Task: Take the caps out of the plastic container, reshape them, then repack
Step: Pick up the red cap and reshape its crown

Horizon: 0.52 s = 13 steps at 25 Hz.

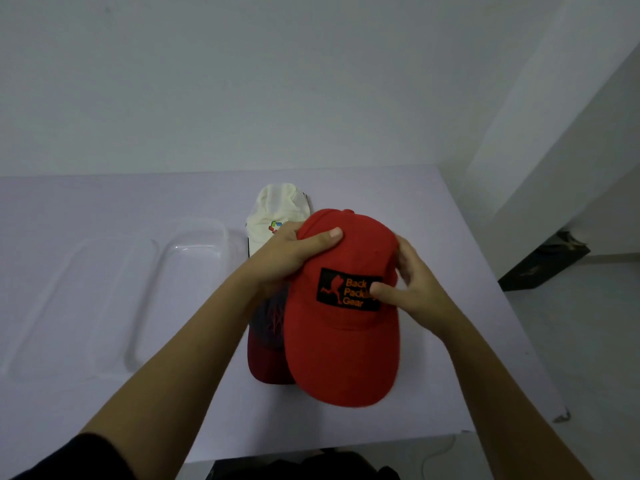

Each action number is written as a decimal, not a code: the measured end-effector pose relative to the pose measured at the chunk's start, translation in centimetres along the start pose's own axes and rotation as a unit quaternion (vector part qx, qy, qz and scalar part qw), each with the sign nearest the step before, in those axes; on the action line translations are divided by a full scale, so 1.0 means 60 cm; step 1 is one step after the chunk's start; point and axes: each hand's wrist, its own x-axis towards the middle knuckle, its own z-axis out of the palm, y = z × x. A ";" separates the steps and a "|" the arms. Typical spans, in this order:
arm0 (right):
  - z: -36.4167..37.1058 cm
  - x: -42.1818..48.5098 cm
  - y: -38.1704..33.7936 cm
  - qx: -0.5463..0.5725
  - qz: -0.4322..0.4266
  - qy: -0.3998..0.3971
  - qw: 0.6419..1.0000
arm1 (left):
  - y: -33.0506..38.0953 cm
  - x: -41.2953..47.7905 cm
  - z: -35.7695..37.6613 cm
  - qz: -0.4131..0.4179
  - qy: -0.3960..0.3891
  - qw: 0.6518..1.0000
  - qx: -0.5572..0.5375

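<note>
I hold a red cap (343, 341) with a black patch in orange letters above the table, its brim pointing toward me. My left hand (294, 252) grips the left side of its crown, thumb on top. My right hand (412, 284) clasps the right side, thumb pressed on the patch. Under it lies a dark maroon cap (266, 358), partly hidden. A cream cap (277, 211) with a small coloured logo lies behind. The clear plastic container (194, 251) stands to the left with nothing visible inside.
The container's clear lid (79, 299) lies flat at the far left of the white table (450, 237). The table's right edge drops to the floor, where a dark object (543, 261) sits. A wall rises behind the table.
</note>
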 end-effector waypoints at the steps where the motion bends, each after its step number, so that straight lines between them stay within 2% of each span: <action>1: -0.001 0.012 -0.005 0.061 0.003 -0.029 0.998 | 0.000 0.001 0.010 -0.001 -0.008 1.000 -0.017; 3: -0.004 0.024 -0.010 0.144 0.016 -0.069 0.987 | -0.003 0.005 0.018 -0.004 -0.015 0.999 -0.049; 6: -0.016 0.026 0.003 0.164 0.028 -0.076 0.983 | -0.007 0.011 0.012 -0.040 -0.060 0.996 -0.058; 8: -0.028 0.022 0.016 0.131 0.050 -0.071 0.988 | -0.019 0.022 0.003 -0.077 -0.094 0.992 -0.028; 13: -0.067 0.021 0.081 0.002 0.153 -0.035 0.988 | -0.082 0.078 0.020 -0.138 -0.078 0.984 0.079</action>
